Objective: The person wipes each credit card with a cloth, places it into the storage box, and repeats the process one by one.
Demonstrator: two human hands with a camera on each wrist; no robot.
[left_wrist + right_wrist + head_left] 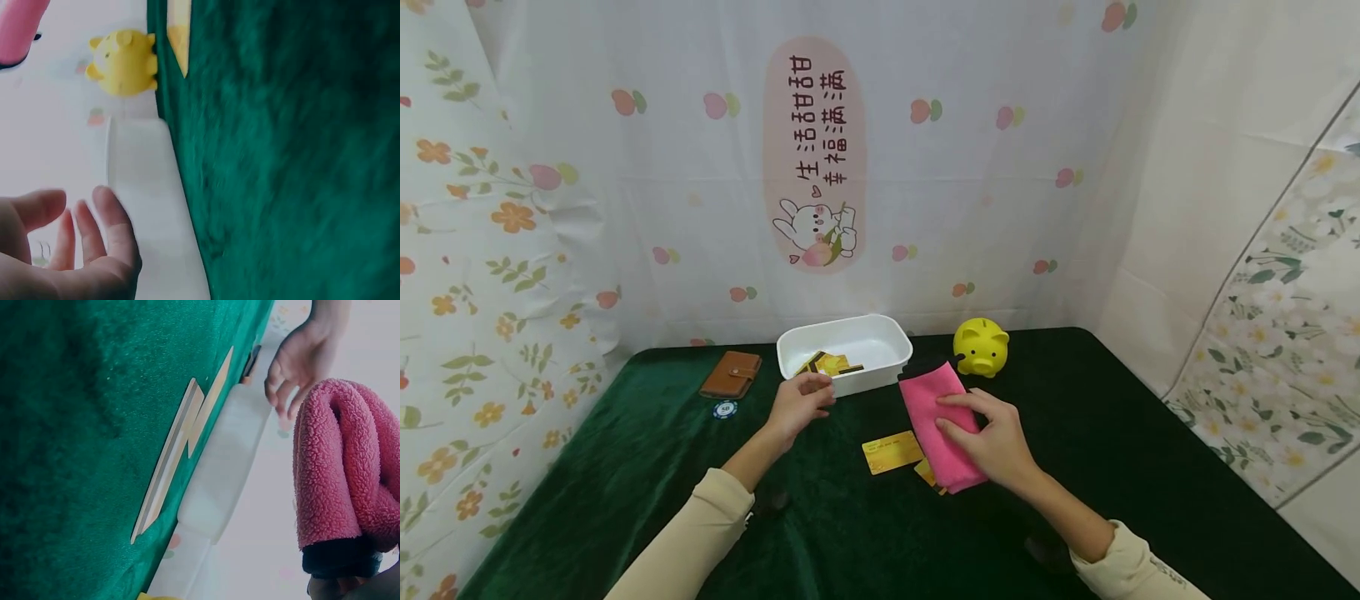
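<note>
My right hand [996, 437] pinches a folded pink fleece cloth [946, 450] with black trim, fingers on its face. The right wrist view shows the thick folds of the cloth [325, 469] and its dark band. Below it lie two gold cards, one in full sight [891, 452] and another partly covered by the cloth in the head view. Near the front left corner of a white plastic tub [872, 382], my left hand [801, 408] hovers with loosely bent fingers and nothing in them. Several gold cards [832, 364] lean inside the tub.
A yellow piggy bank [981, 350] stands right of the tub. To the left lie a brown wallet [730, 375] and a blue-and-white poker chip [725, 409]. Dark green cloth [842, 533] covers the table, and a patterned curtain [700, 208] hangs behind.
</note>
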